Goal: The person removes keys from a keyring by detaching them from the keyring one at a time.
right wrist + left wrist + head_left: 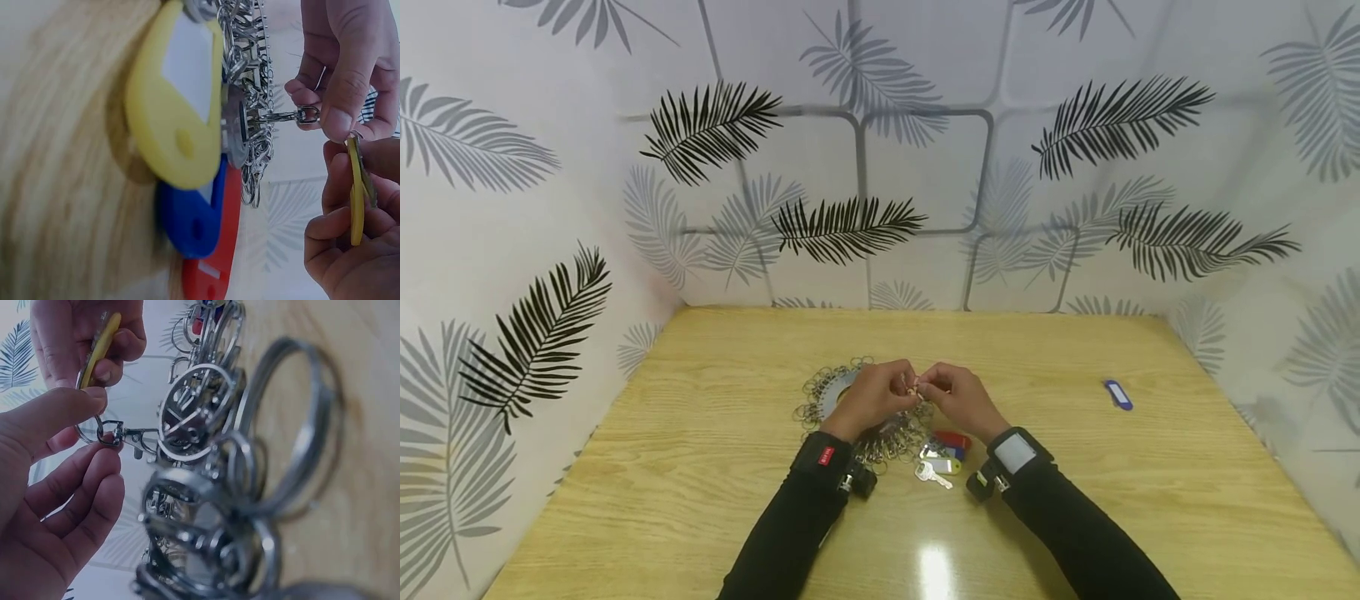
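Over the table my left hand (874, 396) pinches a metal split ring (80, 432) between thumb and fingers. From that ring a swivel clasp (130, 435) reaches toward the pile of rings. My right hand (961, 403) holds a yellow key tag (357, 206) with a key (367, 181) lying against it, close to my left fingertips. Whether the tag is threaded on the ring is hidden by the fingers. Below the hands lies a round plate (831, 395) with many rings and clasps (200, 412) hung about its edge, partly covered by my left hand.
Beside the plate lie a second yellow tag (147, 106), a blue tag (195, 231), a red tag (209, 275) and a silver key (934, 476). Farther right on the wooden table (700, 500) is another blue tag (1118, 395). Leaf-patterned walls (925, 183) enclose the back and sides.
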The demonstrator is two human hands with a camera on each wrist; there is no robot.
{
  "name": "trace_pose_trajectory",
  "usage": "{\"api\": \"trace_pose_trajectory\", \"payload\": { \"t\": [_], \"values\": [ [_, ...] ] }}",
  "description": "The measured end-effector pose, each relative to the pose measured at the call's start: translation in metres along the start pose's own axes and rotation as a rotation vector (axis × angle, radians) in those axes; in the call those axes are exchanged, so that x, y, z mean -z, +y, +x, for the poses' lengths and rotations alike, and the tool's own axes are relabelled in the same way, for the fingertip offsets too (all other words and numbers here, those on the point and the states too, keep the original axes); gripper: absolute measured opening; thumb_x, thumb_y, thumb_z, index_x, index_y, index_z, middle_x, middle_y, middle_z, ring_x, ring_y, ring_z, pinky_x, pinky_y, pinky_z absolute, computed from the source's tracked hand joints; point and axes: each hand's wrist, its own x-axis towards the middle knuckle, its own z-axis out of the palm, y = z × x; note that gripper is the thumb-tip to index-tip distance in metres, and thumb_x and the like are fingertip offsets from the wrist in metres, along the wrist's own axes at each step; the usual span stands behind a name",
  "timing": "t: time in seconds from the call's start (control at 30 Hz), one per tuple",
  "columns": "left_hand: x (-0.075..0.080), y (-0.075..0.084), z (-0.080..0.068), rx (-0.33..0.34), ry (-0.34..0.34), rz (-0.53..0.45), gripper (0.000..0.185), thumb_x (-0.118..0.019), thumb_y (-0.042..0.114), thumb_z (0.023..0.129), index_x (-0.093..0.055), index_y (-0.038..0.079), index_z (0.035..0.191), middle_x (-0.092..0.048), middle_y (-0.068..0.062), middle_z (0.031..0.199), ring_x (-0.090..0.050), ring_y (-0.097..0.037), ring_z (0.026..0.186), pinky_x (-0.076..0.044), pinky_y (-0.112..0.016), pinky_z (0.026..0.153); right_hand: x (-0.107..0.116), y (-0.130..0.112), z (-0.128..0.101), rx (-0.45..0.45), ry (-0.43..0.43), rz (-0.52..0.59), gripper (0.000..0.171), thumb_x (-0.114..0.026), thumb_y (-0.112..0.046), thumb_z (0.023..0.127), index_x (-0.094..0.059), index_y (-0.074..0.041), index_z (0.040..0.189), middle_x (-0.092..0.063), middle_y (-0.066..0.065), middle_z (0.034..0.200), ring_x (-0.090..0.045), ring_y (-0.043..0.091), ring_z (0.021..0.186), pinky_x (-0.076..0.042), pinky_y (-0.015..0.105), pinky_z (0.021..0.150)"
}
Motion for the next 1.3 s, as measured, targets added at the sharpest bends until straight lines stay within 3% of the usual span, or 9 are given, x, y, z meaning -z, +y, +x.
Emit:
{"api": "trace_pose_trajectory", "payload": {
  "t": [0.43, 0.87, 1.17, 1.3],
  "values": [
    [0.005, -0.0015, -0.0001, -0.014, 0.0, -0.003, 0.019, -0.077, 0.015, 0.084, -0.058, 0.012, 0.09, -0.062, 0.003, 0.073, -0.06, -0.009, 0.067, -0.049, -0.026, 0.06, -0.0009, -0.0034, 0.0071, -0.031, 0.002, -0.018, 0.01, -0.062, -0.012, 0.095, -0.069, -0.005, 0.094, -0.068, 0.005, 0.091, -0.057, 0.017, 0.076, -0.046, 0.029, 0.066],
    [0.004, -0.0038, -0.0031, 0.0, -0.012, -0.034, 0.028, -0.077, 0.009, 0.083, -0.056, 0.009, 0.102, -0.063, 0.001, 0.085, -0.062, -0.01, 0.078, -0.051, -0.027, 0.07, -0.0044, -0.0021, 0.0066, -0.019, 0.017, -0.045, 0.009, -0.062, -0.011, 0.094, -0.068, -0.005, 0.093, -0.066, 0.004, 0.085, -0.054, 0.015, 0.072, -0.045, 0.027, 0.062],
    [0.004, -0.0046, -0.0019, 0.05, -0.07, -0.061, 0.013, -0.065, 0.023, 0.095, -0.056, 0.017, 0.104, -0.065, 0.002, 0.097, -0.063, -0.011, 0.09, -0.052, -0.027, 0.075, -0.0062, -0.0046, 0.0041, 0.034, 0.033, -0.101, 0.006, -0.062, -0.01, 0.094, -0.067, -0.008, 0.091, -0.067, 0.002, 0.086, -0.059, 0.016, 0.078, -0.047, 0.029, 0.065],
    [0.0058, -0.0042, -0.0022, 0.075, -0.074, -0.071, 0.013, -0.065, 0.024, 0.094, -0.056, 0.019, 0.103, -0.065, 0.003, 0.098, -0.062, -0.012, 0.091, -0.051, -0.028, 0.077, -0.006, -0.007, 0.0029, 0.045, 0.02, -0.123, 0.005, -0.062, -0.01, 0.095, -0.067, -0.009, 0.092, -0.066, 0.001, 0.087, -0.06, 0.017, 0.081, -0.047, 0.028, 0.066]
  ]
}}
